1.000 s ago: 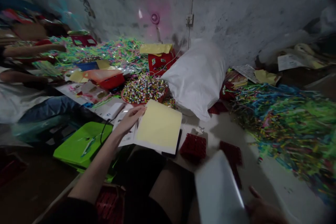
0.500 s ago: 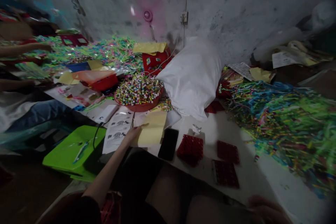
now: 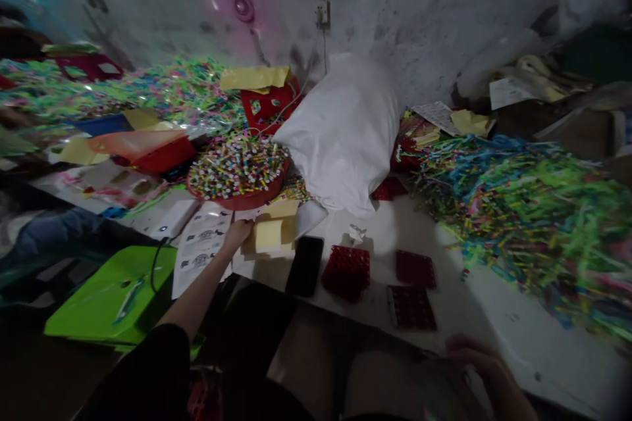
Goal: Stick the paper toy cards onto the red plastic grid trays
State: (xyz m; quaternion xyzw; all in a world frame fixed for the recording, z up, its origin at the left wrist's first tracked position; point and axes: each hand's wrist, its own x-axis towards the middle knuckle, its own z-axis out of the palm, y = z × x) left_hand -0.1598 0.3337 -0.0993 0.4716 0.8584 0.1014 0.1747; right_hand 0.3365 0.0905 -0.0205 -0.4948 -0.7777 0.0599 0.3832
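Note:
My left hand (image 3: 239, 235) reaches over the worktop and is closed on the edge of a yellow paper sheet (image 3: 269, 235), which is partly raised and bent over. Under and beside that hand lie white printed sheets (image 3: 200, 247). A black phone (image 3: 305, 268) rests just right of the yellow paper. At the lower right, dark and blurred, my right hand (image 3: 486, 368) is over my lap near the table edge. Its fingers curl around something pale that I cannot make out. Closest to it are dark red square perforated pieces (image 3: 412, 307), with a thicker red stack (image 3: 347, 273) further left.
A round basin (image 3: 232, 200) heaped with small colourful pieces stands behind the papers. A big white sack (image 3: 345, 138) leans near the wall. Tangled coloured strips (image 3: 533, 210) cover the right side. A green stool (image 3: 108, 299) stands at left, a spinning pink fan (image 3: 243, 8) behind.
The yellow sheet lay flat under my left hand; now its near part is lifted and bent over. My right hand has come further into view. The whole view has shifted rightward.

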